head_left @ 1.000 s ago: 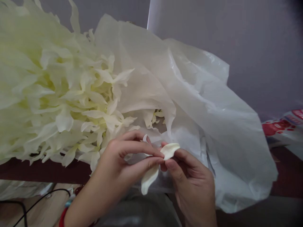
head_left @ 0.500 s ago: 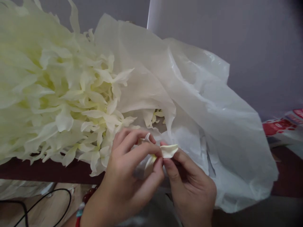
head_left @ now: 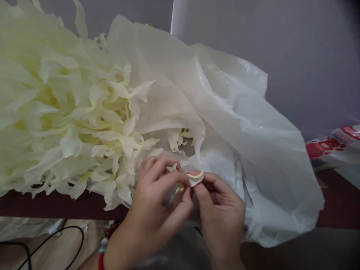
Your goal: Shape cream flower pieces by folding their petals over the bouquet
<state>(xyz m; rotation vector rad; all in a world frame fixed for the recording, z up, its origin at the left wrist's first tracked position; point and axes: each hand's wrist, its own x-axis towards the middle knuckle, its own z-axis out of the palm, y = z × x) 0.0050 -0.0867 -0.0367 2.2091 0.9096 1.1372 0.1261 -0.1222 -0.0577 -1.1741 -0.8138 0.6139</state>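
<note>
A small cream-white artificial flower petal (head_left: pixel 196 180) is pinched between the fingertips of both hands, its edge curled over. My left hand (head_left: pixel 163 198) is closed on the flower piece, with more pale petals partly hidden behind its fingers. My right hand (head_left: pixel 221 210) grips the petal's right end between thumb and forefinger. To the left spreads a large heap of cream-white artificial flowers (head_left: pixel 70 123). Behind the hands lies a crumpled white plastic bag (head_left: pixel 247 135), and a few pale flower bits (head_left: pixel 185 137) show through its opening.
A dark red table edge (head_left: pixel 56 204) runs below the heap. At the lower left a black cable (head_left: pixel 82 243) loops over a wooden surface. A red and white package (head_left: pixel 329 146) lies at the far right, and a grey wall (head_left: pixel 303 56) stands behind.
The petal has curled up between the fingers, and the right hand's fingers have closed in leftward on it. The whole view has shifted slightly.
</note>
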